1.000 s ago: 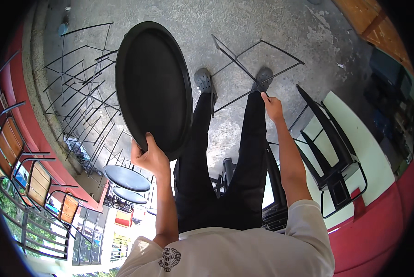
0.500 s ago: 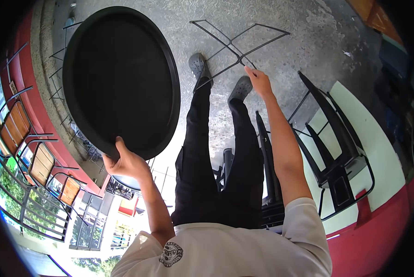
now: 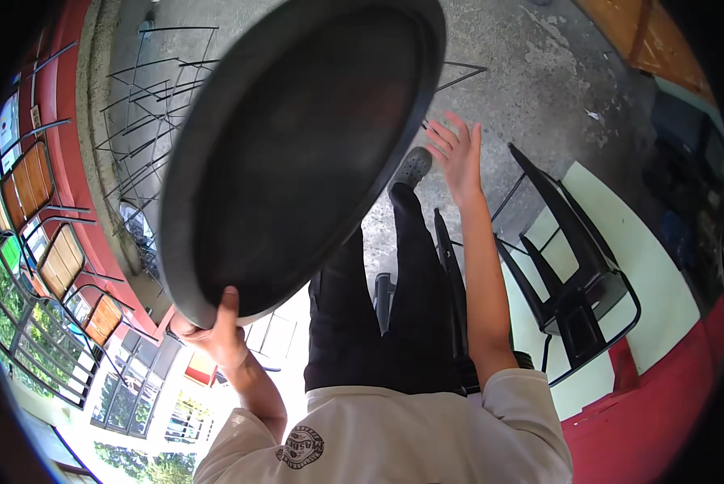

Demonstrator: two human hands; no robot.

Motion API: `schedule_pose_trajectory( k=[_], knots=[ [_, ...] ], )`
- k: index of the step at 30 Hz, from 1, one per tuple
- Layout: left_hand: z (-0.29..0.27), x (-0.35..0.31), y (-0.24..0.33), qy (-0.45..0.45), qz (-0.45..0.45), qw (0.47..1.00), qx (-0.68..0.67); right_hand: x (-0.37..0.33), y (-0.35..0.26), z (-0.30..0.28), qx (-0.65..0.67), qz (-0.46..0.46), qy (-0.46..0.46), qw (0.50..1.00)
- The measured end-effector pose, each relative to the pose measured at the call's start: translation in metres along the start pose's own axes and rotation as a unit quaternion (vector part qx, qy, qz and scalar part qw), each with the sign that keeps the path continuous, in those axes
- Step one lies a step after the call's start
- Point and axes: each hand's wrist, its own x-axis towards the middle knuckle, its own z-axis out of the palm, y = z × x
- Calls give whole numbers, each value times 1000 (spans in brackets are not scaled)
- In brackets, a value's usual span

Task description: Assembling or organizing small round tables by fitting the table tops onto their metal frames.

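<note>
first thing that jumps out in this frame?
The large round black tray, tilted and filling the upper middle of the view, gripped at its lower rim by the left hand. Next, the right hand, open with fingers spread and holding nothing, just right of the tray's edge. Farther right, a black metal chair stands on the pale floor.

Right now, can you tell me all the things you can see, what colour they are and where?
Round tray: one, black, lifted high at centre-left.
Chair: one, black, right, on the cream floor.
Wire frames: several, dark, stacked upper left.
Wooden-backed chairs: a few, brown, far left edge.
Concrete floor: grey, top.
Shoe: one showing, grey, centre.
Trousers: black, centre.
Shirt: white, bottom.
Left hand: grips the tray's lower rim.
Right hand: open, empty, beside the tray.
</note>
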Motion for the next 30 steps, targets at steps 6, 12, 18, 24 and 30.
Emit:
schedule_pose_trajectory(
  k=[6,12,18,24,30],
  knots=[
    [90,-19,-31,-287,164,936,-122,5,-3,-82,-24,-63,169,983],
    [124,-32,-95,-299,103,943,-107,11,-31,-141,-38,-93,218,971],
    [160,-26,-149,-187,-179,964,-61,17,-64,-125,-162,-135,236,949],
    [202,-4,-195,-161,-211,964,-24,38,-78,-83,-338,-88,287,892],
    [229,2,-209,-100,-239,966,14,64,-60,-63,-332,-61,372,865]
  ],
)
